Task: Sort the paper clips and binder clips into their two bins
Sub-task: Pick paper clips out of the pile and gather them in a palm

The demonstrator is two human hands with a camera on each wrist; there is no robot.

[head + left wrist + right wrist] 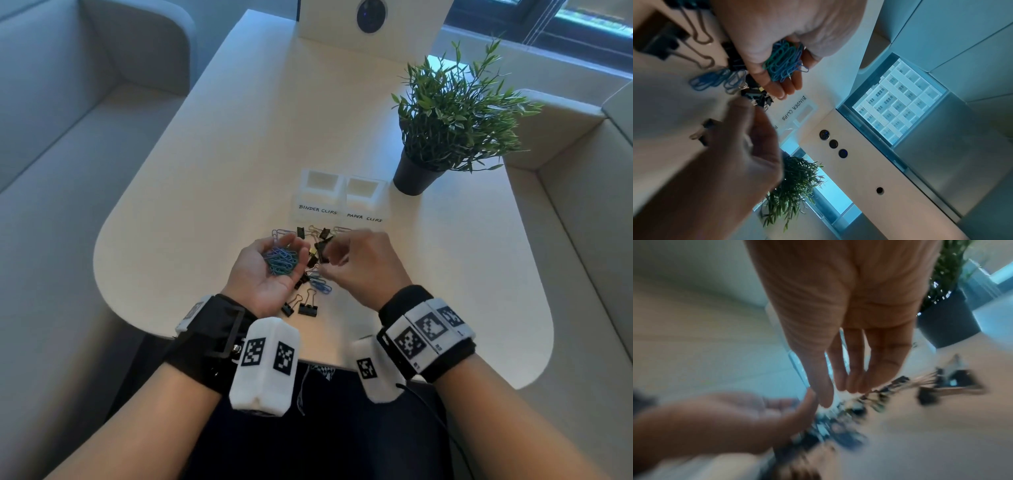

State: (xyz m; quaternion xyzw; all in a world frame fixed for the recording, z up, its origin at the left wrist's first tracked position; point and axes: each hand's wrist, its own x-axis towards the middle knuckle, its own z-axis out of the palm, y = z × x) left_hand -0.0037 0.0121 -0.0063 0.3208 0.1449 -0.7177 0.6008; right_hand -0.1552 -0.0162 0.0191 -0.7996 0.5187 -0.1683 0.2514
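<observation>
My left hand (283,247) is palm up and cupped round a bunch of blue and green paper clips (281,263), shown too in the left wrist view (785,63). My right hand (330,258) hovers over the mixed pile beside it, fingers bent down near a black binder clip (322,248). In the blurred right wrist view nothing shows between its fingers (853,382). More binder clips (307,309) and loose blue paper clips (322,287) lie on the table. Two white bins stand behind the pile, one labelled binder clips (322,186), the other paper clips (364,194).
A potted plant (416,178) stands right of the bins. A white panel with a round lens (372,15) stands at the table's far end. Grey sofas flank the table (191,192); its rounded front edge (318,361) is close to my wrists.
</observation>
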